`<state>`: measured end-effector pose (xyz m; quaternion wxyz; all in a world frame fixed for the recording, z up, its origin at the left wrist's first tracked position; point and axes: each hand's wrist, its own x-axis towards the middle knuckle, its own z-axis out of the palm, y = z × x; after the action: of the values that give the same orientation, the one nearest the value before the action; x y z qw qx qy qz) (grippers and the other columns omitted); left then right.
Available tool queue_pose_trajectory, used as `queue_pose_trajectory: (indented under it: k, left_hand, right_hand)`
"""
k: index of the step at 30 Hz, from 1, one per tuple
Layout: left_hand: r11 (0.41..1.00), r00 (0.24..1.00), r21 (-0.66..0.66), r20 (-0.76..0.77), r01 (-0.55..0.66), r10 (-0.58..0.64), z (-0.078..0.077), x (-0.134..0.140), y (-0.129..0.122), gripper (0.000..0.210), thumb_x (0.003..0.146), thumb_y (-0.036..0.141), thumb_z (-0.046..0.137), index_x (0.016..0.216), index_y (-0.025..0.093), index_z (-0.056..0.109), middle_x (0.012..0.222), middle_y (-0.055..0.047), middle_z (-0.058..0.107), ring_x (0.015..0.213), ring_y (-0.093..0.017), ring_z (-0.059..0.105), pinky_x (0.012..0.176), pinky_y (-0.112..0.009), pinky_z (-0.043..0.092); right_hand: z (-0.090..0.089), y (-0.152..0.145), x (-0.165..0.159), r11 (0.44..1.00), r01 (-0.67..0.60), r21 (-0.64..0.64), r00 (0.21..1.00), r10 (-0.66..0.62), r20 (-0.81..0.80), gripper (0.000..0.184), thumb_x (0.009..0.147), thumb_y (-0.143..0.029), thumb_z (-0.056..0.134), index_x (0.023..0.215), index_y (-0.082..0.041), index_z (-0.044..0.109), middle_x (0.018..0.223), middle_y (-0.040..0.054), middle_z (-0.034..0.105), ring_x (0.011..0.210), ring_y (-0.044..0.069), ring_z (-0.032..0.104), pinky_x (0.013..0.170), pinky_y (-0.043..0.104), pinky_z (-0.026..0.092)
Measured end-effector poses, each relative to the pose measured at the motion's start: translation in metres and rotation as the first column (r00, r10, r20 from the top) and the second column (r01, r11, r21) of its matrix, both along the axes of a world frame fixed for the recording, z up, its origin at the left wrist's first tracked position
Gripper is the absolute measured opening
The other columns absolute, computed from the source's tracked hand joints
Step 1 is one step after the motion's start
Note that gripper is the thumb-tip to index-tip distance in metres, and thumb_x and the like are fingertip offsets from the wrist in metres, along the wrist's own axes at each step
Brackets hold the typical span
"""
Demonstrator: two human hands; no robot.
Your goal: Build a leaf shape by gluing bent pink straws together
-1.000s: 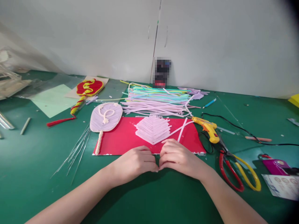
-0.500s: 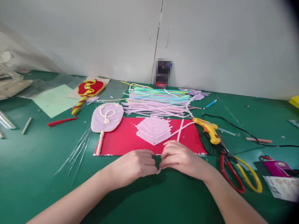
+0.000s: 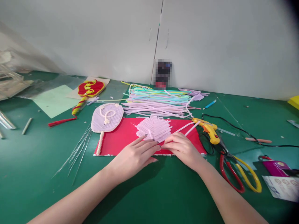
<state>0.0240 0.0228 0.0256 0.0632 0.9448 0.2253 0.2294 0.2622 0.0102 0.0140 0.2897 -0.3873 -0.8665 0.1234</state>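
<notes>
Both hands, left [image 3: 137, 152] and right [image 3: 181, 146], are laid open-fingered on the lilac leaf [image 3: 153, 129] upon the red card [image 3: 119, 140]; light, bendable strips, best pressed flat at the edges.

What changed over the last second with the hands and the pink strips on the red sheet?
Both hands moved forward from the near edge of the red sheet onto the pink leaf-shaped strip piece. The left hand opened, fingers spread at its tip; the right hand rests beside it. Glue gun, scissors and strip pile stayed put.
</notes>
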Motion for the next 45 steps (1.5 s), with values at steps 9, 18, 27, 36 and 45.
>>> queue_pose_trajectory:
  k: [9,18,27,36,45]
  left_hand:
    - [0.994,0.996,0.098,-0.077,-0.043,0.051,-0.006,0.0,0.0,0.024,0.096,0.018,0.039,0.107,0.015,0.06,0.108,-0.008,0.067,0.104,-0.021,0.062,0.102,-0.047,0.044]
    - [0.998,0.998,0.036,-0.024,-0.051,0.052,-0.004,-0.003,0.004,0.024,0.096,0.017,0.038,0.093,0.019,0.062,0.084,-0.002,0.065,0.084,-0.015,0.061,0.093,-0.035,0.044]
    - [0.993,0.993,0.034,0.049,-0.11,0.108,-0.006,-0.001,0.004,0.02,0.095,0.018,0.044,0.086,0.018,0.062,0.077,0.0,0.064,0.074,-0.013,0.059,0.084,-0.033,0.044]
    - [0.987,0.987,-0.055,0.039,-0.152,0.154,-0.013,0.001,0.001,0.023,0.096,0.023,0.041,0.112,0.015,0.056,0.105,-0.007,0.066,0.09,-0.016,0.065,0.08,-0.029,0.055]
    - [0.987,0.984,0.008,-0.077,-0.16,0.16,-0.017,0.006,-0.005,0.039,0.095,0.032,0.045,0.128,0.013,0.048,0.13,-0.013,0.057,0.12,-0.024,0.053,0.099,-0.041,0.046]
  right_hand:
    - [-0.009,0.007,-0.004,0.999,-0.04,0.037,0.999,0.04,-0.016,0.02,0.092,-0.02,0.05,0.092,-0.024,0.069,0.087,0.003,0.067,0.086,0.016,0.057,0.08,0.033,0.043]
    - [-0.005,0.004,-0.009,0.999,-0.034,0.035,0.999,0.034,-0.01,0.017,0.091,-0.019,0.052,0.092,-0.023,0.069,0.086,0.0022,0.068,0.086,0.015,0.057,0.081,0.032,0.043]
    - [-0.004,0.002,-0.008,1.0,-0.025,0.012,0.999,0.025,-0.02,0.018,0.091,-0.019,0.052,0.091,-0.022,0.069,0.085,0.0024,0.068,0.083,0.015,0.057,0.079,0.032,0.042]
    - [-0.01,0.009,-0.006,1.0,0.025,0.012,1.0,-0.025,0.013,0.022,0.093,-0.02,0.049,0.093,-0.023,0.071,0.085,0.003,0.068,0.085,0.016,0.057,0.079,0.032,0.041]
    - [-0.016,0.012,-0.007,0.999,0.03,0.014,0.999,-0.03,0.03,0.021,0.092,-0.021,0.051,0.095,-0.024,0.071,0.088,0.0034,0.067,0.087,0.016,0.056,0.079,0.032,0.041]
